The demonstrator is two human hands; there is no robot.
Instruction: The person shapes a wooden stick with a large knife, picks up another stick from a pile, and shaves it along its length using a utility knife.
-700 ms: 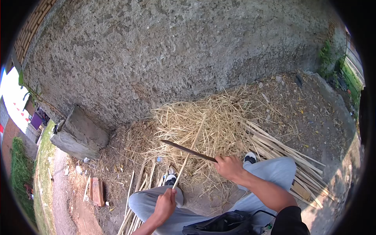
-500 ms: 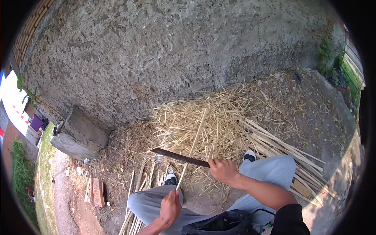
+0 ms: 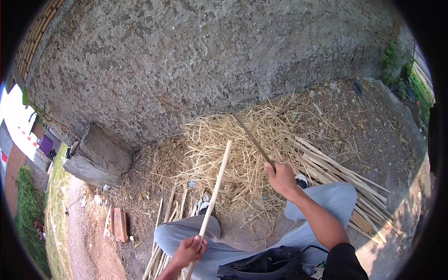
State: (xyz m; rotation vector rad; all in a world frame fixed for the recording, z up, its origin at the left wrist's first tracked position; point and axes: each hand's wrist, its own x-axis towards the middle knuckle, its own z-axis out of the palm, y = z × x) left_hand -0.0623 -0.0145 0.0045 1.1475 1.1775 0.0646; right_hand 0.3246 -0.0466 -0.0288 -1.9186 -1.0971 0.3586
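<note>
My left hand point(image 3: 188, 251) is closed around the lower part of a long pale wooden strip point(image 3: 217, 185), which slants up over my left knee. In my right hand point(image 3: 281, 178) is the handle end of a machete point(image 3: 252, 138); its dark narrow blade points up and to the left, apart from the strip. Beneath both lies a heap of pale shavings point(image 3: 224, 158) at the foot of the wall. The handle itself is hidden by my fingers.
A rough wall point(image 3: 210, 56) rises in front. Long strips point(image 3: 340, 175) lie to the right, with more strips point(image 3: 161, 252) by my left leg. A concrete block point(image 3: 100, 156) and a red brick point(image 3: 119, 225) are on the left. A black bag point(image 3: 261, 266) rests at my lap.
The machete has swung from lying across the strip to pointing up and away, its blade off the strip. My left hand has shifted down and left, and the strip has come closer to me.
</note>
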